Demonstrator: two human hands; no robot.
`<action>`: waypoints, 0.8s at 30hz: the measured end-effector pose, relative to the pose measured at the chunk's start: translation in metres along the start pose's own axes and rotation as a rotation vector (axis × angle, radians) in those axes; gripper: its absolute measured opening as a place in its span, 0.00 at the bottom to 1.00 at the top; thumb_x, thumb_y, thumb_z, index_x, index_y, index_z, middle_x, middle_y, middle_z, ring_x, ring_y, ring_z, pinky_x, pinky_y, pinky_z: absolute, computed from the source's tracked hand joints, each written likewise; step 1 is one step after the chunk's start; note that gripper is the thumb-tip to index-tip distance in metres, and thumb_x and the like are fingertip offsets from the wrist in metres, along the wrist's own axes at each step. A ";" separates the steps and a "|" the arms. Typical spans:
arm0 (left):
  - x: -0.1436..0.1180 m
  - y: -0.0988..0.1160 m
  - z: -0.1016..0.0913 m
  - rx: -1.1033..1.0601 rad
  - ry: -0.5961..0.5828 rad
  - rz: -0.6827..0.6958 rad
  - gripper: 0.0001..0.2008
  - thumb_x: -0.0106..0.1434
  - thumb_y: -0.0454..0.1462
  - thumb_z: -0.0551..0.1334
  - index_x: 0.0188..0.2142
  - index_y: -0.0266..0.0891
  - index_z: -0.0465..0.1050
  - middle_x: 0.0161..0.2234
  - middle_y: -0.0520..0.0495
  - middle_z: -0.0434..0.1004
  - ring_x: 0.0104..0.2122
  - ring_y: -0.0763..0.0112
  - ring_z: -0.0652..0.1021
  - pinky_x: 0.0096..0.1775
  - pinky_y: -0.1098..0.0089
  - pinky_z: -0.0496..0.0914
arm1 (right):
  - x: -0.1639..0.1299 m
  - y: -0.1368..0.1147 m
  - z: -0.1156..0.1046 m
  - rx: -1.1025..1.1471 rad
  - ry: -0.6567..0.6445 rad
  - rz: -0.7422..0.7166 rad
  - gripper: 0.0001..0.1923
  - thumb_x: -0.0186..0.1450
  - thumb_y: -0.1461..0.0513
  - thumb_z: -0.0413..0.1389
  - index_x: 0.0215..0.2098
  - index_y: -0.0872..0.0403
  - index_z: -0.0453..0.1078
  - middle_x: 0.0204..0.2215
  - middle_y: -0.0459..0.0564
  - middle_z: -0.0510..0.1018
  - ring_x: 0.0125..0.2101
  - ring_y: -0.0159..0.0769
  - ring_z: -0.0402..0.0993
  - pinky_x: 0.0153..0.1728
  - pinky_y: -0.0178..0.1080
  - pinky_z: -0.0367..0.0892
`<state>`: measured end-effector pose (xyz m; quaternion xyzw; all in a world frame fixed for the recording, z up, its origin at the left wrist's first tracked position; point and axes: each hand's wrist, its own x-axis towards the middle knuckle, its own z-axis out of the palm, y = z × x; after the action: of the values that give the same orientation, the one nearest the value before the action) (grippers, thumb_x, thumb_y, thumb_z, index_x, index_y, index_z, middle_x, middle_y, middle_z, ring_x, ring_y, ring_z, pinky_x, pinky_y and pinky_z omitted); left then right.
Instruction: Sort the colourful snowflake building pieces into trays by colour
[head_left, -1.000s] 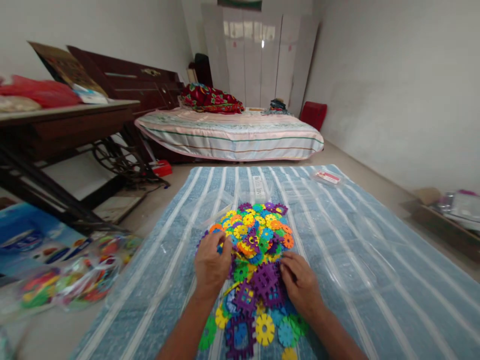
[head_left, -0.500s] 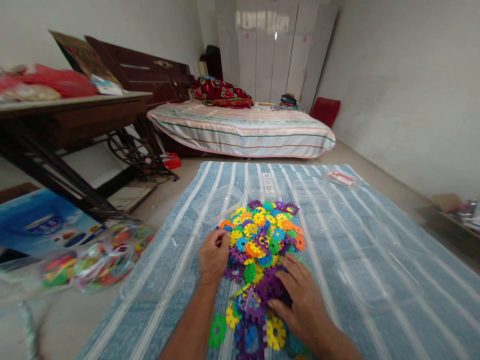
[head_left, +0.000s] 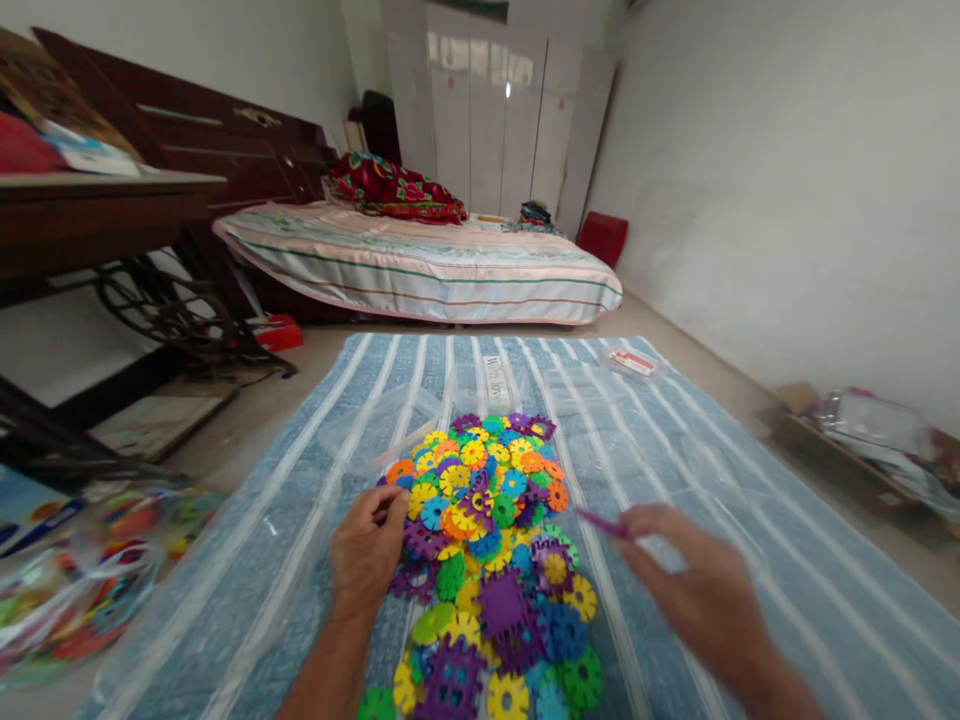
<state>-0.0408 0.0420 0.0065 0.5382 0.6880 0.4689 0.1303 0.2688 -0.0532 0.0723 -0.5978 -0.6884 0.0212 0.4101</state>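
A pile of plastic toy pieces [head_left: 454, 480] lies on the striped cloth, mixing notched discs in yellow, green, blue and orange with purple square pieces. My left hand [head_left: 367, 550] rests at the pile's left edge, its fingers curled together; whatever they may hold is hidden. Off to the right of the pile, my right hand [head_left: 694, 575] pinches a purple square piece [head_left: 602, 523] between thumb and fingers, seen nearly edge-on and blurred. Nearer to me lie more purple squares, one with a solid face [head_left: 504, 603] and one with a window grid [head_left: 452, 680].
Clear plastic containers [head_left: 375, 430] stand behind the pile, by a "With love" label [head_left: 495, 377]. A small clear case [head_left: 632, 362] lies at the cloth's far right. Bagged colourful pieces [head_left: 97, 590] sit on the floor at left. A bed [head_left: 450, 275] stands beyond.
My right hand has lifted away from the pile to the right, carrying a purple square piece. The view has turned rightward. My left hand stays at the pile's left edge.
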 end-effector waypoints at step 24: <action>-0.001 -0.003 0.001 0.005 -0.019 -0.024 0.13 0.51 0.47 0.55 0.27 0.43 0.72 0.28 0.52 0.77 0.28 0.69 0.77 0.36 0.70 0.72 | 0.051 0.176 -0.037 -0.742 -0.498 0.480 0.19 0.63 0.54 0.43 0.39 0.50 0.74 0.33 0.56 0.80 0.37 0.46 0.77 0.34 0.41 0.66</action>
<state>-0.0412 0.0416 0.0028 0.5347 0.6942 0.4606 0.1411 0.4348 0.0229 0.0326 -0.8215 -0.5697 0.0107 -0.0229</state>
